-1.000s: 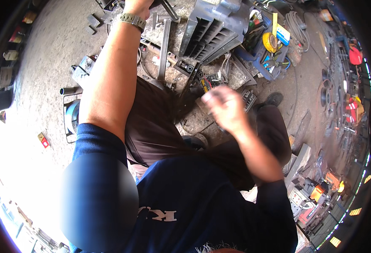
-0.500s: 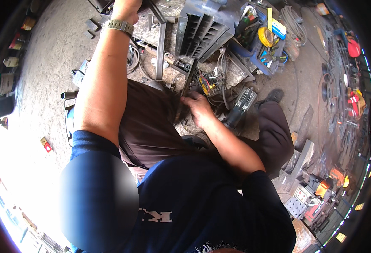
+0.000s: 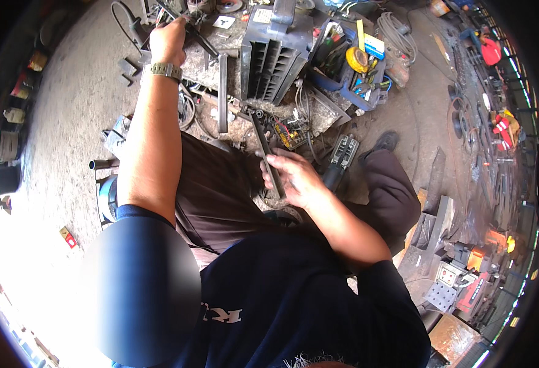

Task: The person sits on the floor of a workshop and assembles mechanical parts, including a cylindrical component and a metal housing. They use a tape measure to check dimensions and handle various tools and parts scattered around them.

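My left hand (image 3: 168,40), with a watch (image 3: 166,70) on its wrist, is stretched far forward. Its fingers curl over a dark metal bar (image 3: 203,43) in a jumble of metal parts; the fingertips are partly hidden. Above my lap, my right hand (image 3: 297,179) grips a narrow flat metal strip (image 3: 263,142) between thumb and fingers. The strip slants, its far end beside a small yellow-and-black part (image 3: 286,135). Another straight metal bar (image 3: 223,95) lies between the hands, farther off.
A dark louvred box (image 3: 275,61) stands ahead. Right of it sits a blue tool tray (image 3: 343,86) with a yellow tape roll (image 3: 356,59). Near my right knee is a grey-topped black tool (image 3: 342,153). Cables (image 3: 397,34) coil farther right; a round-ended tube (image 3: 101,164) is at left.
My right hand has drawn the strip nearer my body, and its slant has turned the other way. The view has shifted, showing more around my left hand, which stays by the metal bar.
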### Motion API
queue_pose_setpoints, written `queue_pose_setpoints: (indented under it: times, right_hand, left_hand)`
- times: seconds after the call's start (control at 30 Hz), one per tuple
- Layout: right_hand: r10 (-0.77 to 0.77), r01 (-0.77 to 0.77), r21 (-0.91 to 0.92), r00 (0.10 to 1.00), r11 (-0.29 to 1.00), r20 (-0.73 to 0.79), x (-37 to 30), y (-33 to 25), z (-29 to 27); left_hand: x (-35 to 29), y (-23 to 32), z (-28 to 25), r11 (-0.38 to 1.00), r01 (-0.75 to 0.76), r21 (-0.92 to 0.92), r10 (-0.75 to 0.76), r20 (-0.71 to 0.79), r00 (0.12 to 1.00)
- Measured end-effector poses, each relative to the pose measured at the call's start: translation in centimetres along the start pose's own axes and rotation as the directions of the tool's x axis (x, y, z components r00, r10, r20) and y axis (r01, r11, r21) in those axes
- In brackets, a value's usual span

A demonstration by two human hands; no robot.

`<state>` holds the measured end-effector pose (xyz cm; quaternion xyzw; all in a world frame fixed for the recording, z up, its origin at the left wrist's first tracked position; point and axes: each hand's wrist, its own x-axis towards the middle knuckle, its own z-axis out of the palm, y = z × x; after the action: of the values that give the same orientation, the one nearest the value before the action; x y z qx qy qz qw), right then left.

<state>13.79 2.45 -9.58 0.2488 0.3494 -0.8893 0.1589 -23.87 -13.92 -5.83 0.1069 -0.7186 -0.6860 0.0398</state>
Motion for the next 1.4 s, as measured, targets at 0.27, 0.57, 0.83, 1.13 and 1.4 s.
queue_pose_setpoints:
  times: [0.27, 0.57, 0.83, 1.13, 1.4]
  right_hand:
    - [-0.091, 0.121, -0.239, 0.987, 0.963, 0.135, -7.5, -3.0, -1.8]
    - [-0.560, 0.475, -0.499, 0.828, 0.724, -0.025, -10.4, -5.0, -4.8]
    - [-0.626, 0.442, -0.637, 0.776, 0.631, -0.081, -8.8, -9.1, -7.7]
    - [-0.478, 0.217, -0.751, 0.866, 0.623, -0.147, -3.1, -10.9, -15.9]
    - [-0.202, -0.126, -0.807, 0.935, 0.577, -0.291, -1.2, -11.8, -17.2]
  left_hand:
    - [-1.0, 0.8, -0.3, 0.975, 0.039, -0.220, -0.046, -0.023, 0.999]
    - [-3.9, 3.8, 1.5, 0.702, 0.119, -0.703, -0.029, 0.139, 0.990]
    - [-9.8, 6.9, 2.0, 0.669, 0.081, -0.739, 0.002, 0.111, 0.994]
    - [-3.6, 4.4, -2.0, 0.689, 0.152, -0.709, -0.039, 0.173, 0.984]
    - [-2.1, 1.0, -3.4, 0.661, 0.232, -0.714, -0.040, 0.275, 0.961]
